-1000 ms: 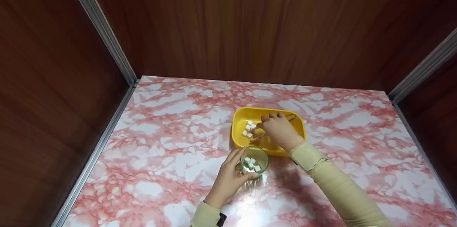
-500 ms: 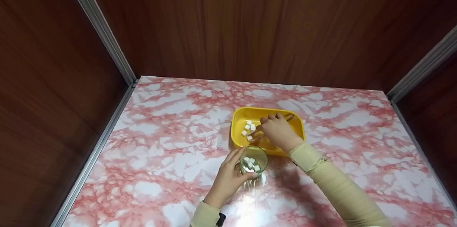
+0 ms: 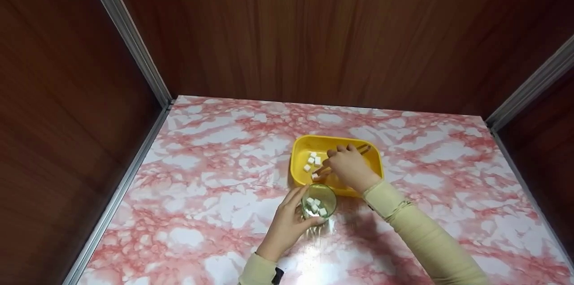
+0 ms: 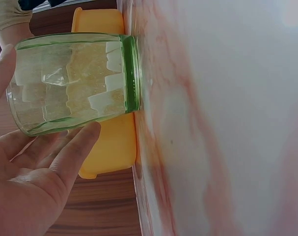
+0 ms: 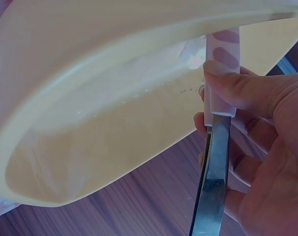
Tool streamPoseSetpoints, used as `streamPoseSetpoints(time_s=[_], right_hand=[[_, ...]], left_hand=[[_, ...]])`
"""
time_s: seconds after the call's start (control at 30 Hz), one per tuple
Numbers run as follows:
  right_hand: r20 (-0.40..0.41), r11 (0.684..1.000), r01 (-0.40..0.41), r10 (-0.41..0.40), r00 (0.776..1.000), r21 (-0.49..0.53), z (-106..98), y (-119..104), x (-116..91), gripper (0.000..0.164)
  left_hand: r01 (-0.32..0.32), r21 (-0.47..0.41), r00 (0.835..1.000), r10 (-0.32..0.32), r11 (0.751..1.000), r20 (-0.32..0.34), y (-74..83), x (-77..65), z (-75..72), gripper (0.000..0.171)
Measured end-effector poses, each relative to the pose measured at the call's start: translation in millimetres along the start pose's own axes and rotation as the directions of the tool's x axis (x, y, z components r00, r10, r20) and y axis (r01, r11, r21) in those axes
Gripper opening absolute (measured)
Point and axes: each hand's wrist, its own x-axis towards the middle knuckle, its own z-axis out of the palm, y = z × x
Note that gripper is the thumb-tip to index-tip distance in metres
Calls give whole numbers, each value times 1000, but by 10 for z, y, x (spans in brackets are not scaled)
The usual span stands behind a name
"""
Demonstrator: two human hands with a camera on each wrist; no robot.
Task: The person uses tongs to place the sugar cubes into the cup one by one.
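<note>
Near the front of the yellow tub (image 3: pixel 295 150), my left hand (image 3: pixel 287 220) holds a green-tinted drinking glass (image 3: pixel 331 200) that stands upright on the table. Several white cubes lie in its bottom; the left wrist view shows these cubes (image 4: pixel 114 81) through the side. Over the tub, my right hand (image 3: pixel 352 164) grips a pair of tongs (image 5: pixel 217 167), thumb and fingers on the pinkish grips, the metal bow pointing up and back. Down in the tub, the tongs' tips are at a white cube (image 3: pixel 315 176) by the near wall. Several other white cubes (image 3: pixel 311 160) lie at the tub's left end.
The table (image 3: pixel 215 177) has a red-and-white marbled top. Dark wood-grain panels (image 3: pixel 291 43) rise behind it and on both sides, with metal strips (image 3: pixel 130 38) along the corners.
The tongs' tips have closed in on the nearest cube, which has shifted slightly toward the tub's near wall. The left hand and glass have stayed in place.
</note>
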Motion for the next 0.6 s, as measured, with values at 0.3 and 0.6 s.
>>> streamPoseSetpoints(time_s=[0.3, 0.6], right_hand=[[2, 1000, -9, 9, 1000, 9, 17, 17, -20, 16], [-33, 1000, 5, -5, 999, 16, 21, 20, -52, 17]], left_hand=[[-11, 25, 1000, 11, 1000, -4, 3, 6, -2, 85], [-8, 32, 1000, 8, 999, -3, 3, -1, 2, 85]])
